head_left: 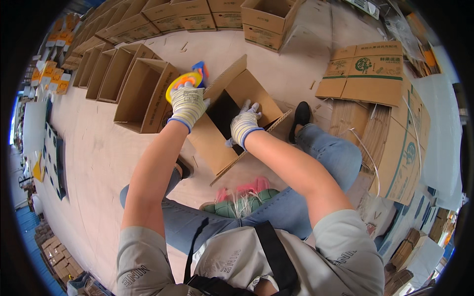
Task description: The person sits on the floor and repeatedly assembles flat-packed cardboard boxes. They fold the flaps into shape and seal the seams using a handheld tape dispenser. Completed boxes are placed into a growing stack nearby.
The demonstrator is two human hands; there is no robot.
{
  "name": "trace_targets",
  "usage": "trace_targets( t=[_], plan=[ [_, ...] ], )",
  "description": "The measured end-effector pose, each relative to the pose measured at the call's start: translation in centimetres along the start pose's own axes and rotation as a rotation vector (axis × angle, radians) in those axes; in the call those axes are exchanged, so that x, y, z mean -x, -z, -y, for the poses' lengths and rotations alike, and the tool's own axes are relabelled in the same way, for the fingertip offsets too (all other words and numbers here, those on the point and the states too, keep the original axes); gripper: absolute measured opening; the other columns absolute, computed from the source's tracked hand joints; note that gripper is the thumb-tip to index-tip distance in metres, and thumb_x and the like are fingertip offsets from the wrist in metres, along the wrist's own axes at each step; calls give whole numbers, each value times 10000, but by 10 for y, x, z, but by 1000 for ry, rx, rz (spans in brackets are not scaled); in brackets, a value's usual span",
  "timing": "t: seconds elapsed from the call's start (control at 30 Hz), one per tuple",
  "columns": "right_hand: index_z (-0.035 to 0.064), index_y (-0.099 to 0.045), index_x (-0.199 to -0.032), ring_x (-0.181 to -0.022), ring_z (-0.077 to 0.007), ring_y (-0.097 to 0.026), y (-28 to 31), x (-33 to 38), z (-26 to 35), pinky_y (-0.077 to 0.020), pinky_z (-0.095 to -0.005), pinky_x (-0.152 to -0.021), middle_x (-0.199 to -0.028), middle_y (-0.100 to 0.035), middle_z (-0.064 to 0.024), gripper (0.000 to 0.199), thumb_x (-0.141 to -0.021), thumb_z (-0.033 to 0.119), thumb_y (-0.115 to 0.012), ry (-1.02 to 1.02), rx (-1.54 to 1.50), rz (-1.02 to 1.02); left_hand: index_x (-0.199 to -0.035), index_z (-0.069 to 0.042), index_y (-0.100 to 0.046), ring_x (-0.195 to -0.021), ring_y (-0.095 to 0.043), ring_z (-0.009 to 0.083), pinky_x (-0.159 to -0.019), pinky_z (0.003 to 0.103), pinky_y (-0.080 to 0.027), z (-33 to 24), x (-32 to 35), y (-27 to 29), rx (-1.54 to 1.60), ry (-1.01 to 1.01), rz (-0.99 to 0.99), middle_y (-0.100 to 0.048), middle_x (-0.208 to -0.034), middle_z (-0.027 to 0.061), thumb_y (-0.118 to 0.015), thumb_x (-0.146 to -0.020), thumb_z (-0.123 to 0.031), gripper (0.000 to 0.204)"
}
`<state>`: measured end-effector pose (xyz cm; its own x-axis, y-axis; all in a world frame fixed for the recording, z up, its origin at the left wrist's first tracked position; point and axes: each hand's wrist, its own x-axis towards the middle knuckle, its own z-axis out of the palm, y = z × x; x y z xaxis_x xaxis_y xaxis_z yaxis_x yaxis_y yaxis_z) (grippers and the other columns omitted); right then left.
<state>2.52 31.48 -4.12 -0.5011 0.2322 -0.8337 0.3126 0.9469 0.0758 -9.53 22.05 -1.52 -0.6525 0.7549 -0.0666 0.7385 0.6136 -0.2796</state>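
Note:
In my gloved left hand is a tape dispenser with a yellow roll, an orange hub and a blue end. That hand is closed around it, just above the left edge of a brown cardboard box. The box sits tilted on the floor in front of me, its flaps spread and a dark gap showing between them. My right hand, also in a striped glove, lies on the box with fingers stretched out and apart. Its palm side is hidden.
Open cardboard boxes stand in a row at left, with more boxes along the back. Flattened cartons and a strapped stack are at right. A green and pink bundle lies between my legs.

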Motion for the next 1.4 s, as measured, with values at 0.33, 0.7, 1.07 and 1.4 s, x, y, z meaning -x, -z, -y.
trace_targets(
  t=[0.33,0.7,1.07,1.4],
  plan=[
    [67,-673,-1025,-969,-305,-630,-7,17,-32,-461,-460,-857,-985,-673,-146,534,-895,529,-440,516,-4,-271,-1029,-142,-667,-1050,-432,299,-825,433,-347,-39,69,-56,106,-264,-23,-428,-1127,135,-668,-681,-502,501],
    [222,-562,-1189,-1158,-244,-503,-37,-48,-80,-285,-493,-1044,-1199,-570,-65,386,-821,338,-579,737,-33,-1304,-1030,-314,-683,-931,-503,326,-784,462,-376,-14,40,-64,263,-301,-200,-499,-1024,124,-655,-749,-347,284],
    [87,-520,-1234,-1071,-310,-559,-38,-48,-79,-425,-424,-916,-1137,-607,-166,731,-763,645,-544,-192,-837,-968,-1056,-216,-667,-1021,-510,356,-853,516,-385,-64,-59,-25,286,114,64,-556,-1070,191,-504,-805,-600,486],
    [84,-526,-1217,-972,-285,-591,-54,-49,-77,-451,-427,-831,-1066,-629,-129,723,-730,612,-605,-297,-914,-1070,-1025,-211,-702,-1195,-404,319,-1041,527,-216,-138,-112,-25,148,68,19,-522,-1199,163,-516,-759,-639,537]
  ],
)
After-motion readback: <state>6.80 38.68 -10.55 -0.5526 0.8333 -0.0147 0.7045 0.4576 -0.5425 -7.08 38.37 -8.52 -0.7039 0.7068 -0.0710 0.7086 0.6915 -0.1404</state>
